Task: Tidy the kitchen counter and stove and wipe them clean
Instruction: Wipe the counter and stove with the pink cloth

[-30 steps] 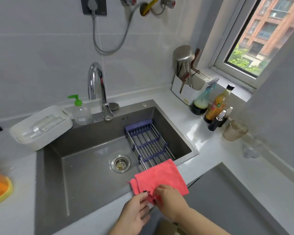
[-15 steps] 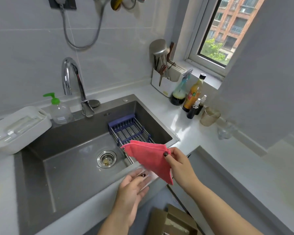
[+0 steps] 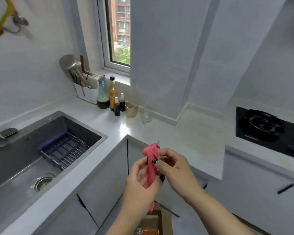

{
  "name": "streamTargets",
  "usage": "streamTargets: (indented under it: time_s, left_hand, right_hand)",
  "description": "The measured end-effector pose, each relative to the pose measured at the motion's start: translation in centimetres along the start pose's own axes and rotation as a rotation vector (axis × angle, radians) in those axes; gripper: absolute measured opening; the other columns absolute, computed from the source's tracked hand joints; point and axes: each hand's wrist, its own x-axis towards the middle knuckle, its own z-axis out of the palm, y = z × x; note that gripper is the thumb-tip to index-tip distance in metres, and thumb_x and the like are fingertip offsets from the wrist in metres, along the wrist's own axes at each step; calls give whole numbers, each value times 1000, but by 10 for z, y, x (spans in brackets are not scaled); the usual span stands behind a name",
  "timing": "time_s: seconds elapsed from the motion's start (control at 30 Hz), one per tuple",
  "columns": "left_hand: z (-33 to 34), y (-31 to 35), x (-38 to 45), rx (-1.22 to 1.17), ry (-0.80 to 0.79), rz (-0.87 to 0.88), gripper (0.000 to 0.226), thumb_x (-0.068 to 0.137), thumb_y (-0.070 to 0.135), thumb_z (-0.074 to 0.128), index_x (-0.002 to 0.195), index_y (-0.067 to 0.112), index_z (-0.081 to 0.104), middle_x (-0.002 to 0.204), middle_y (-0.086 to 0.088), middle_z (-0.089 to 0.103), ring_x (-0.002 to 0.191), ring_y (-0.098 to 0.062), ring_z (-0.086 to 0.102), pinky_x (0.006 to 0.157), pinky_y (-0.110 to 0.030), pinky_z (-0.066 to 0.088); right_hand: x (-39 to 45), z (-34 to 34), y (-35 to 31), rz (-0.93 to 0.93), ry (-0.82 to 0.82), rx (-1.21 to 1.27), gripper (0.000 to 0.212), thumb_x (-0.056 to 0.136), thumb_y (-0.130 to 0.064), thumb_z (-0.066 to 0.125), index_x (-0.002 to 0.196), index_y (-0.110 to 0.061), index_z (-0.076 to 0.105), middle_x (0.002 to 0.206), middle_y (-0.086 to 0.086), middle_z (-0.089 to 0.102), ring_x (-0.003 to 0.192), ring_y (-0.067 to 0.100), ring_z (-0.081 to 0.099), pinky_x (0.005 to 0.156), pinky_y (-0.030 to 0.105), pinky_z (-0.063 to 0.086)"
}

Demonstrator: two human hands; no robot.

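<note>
A pink cloth [image 3: 151, 160] hangs bunched up between both hands in front of the counter's inner corner. My left hand [image 3: 139, 180] grips its lower part and my right hand [image 3: 175, 168] pinches it near the top. The white counter [image 3: 193, 133] runs in an L from the sink [image 3: 24, 158] on the left to a black gas stove [image 3: 265, 129] on the right. Yellowish stains show on the counter between the corner and the stove.
Several bottles [image 3: 111, 97], a beige cup [image 3: 131, 109] and a clear glass [image 3: 147, 116] stand against the wall. A white utensil holder [image 3: 85, 92] sits in the corner. A blue rack [image 3: 64, 150] spans the sink. An open cardboard box [image 3: 153, 223] lies on the floor below.
The view swung right from the sink to the counter corner and stove. The cloth, spread out before over the sink edge, is now lifted and bunched between both hands.
</note>
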Motion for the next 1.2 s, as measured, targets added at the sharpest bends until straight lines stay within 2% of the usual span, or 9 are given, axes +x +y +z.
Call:
streamTargets:
  time_s: [0.2, 0.3, 0.47, 0.63, 0.77, 0.93, 1.03, 1.1, 1.2]
  left_hand:
    - [141, -42, -50, -41, -95, -96, 28, 87, -14, 56, 105, 7, 62, 95, -13, 73, 76, -7, 71, 61, -15, 53]
    - [207, -62, -76, -56, -161, -167, 20, 90, -12, 50, 99, 1, 64, 74, -11, 74, 56, -11, 66, 50, -17, 50]
    - [315, -88, -115, -76, -349, -317, 21, 93, -4, 49, 96, 7, 66, 80, -11, 75, 67, -19, 67, 66, -33, 51]
    - [402, -107, -158, -165, -599, -550, 18, 98, 6, 48, 106, -5, 59, 87, -22, 73, 65, -23, 71, 56, -32, 58]
    - [452, -127, -182, -103, -683, -645, 13, 97, 8, 50, 97, -1, 60, 80, -18, 72, 62, -20, 67, 55, -29, 55]
    - [517, -157, -185, 154, -760, -549, 12, 94, 5, 54, 83, 4, 59, 71, -9, 66, 61, -18, 56, 53, -28, 39]
    - [557, -167, -178, 259, -882, -437, 26, 91, 0, 57, 67, 8, 54, 61, -1, 64, 44, -6, 49, 47, -22, 35]
    - [593, -173, -169, 282, -970, -407, 27, 91, -2, 57, 66, 8, 54, 55, 3, 62, 41, -2, 48, 43, -14, 35]
    - [648, -184, -151, 277, -1041, -451, 26, 93, 6, 58, 68, 12, 61, 59, 3, 64, 50, -1, 56, 60, -21, 46]
  right_hand:
    - [-103, -145, 30, 85, 181, -4, 26, 83, 0, 61, 98, -18, 70, 100, -4, 70, 93, 8, 65, 86, 26, 50]
    - [-159, -207, 46, 94, 338, -58, 33, 84, 1, 61, 102, -26, 66, 111, -5, 64, 91, 1, 64, 79, 15, 47]
    - [-248, -295, 66, 70, 562, -186, 33, 80, 4, 63, 97, -24, 66, 111, -10, 58, 95, -5, 61, 75, 10, 47]
    - [-315, -350, 96, 116, 770, -317, 39, 68, -24, 59, 106, -33, 59, 114, -23, 51, 111, -2, 53, 86, 12, 44]
    - [-349, -380, 121, 176, 851, -430, 49, 66, -37, 53, 115, -36, 51, 129, -15, 41, 121, -7, 42, 96, 10, 38]
    - [-368, -432, 142, 284, 876, -399, 54, 67, -36, 54, 120, -36, 49, 130, -10, 41, 121, -6, 41, 96, 7, 35]
    - [-369, -476, 150, 307, 914, -323, 52, 66, -40, 61, 115, -56, 53, 119, -25, 48, 105, 1, 53, 85, 10, 43]
    - [-362, -515, 158, 306, 940, -272, 57, 70, -26, 68, 108, -63, 49, 116, -24, 50, 100, 2, 57, 77, 13, 47]
    - [-343, -570, 166, 337, 1000, -147, 40, 81, -9, 68, 105, -41, 63, 116, -7, 59, 93, 2, 64, 72, 19, 52]
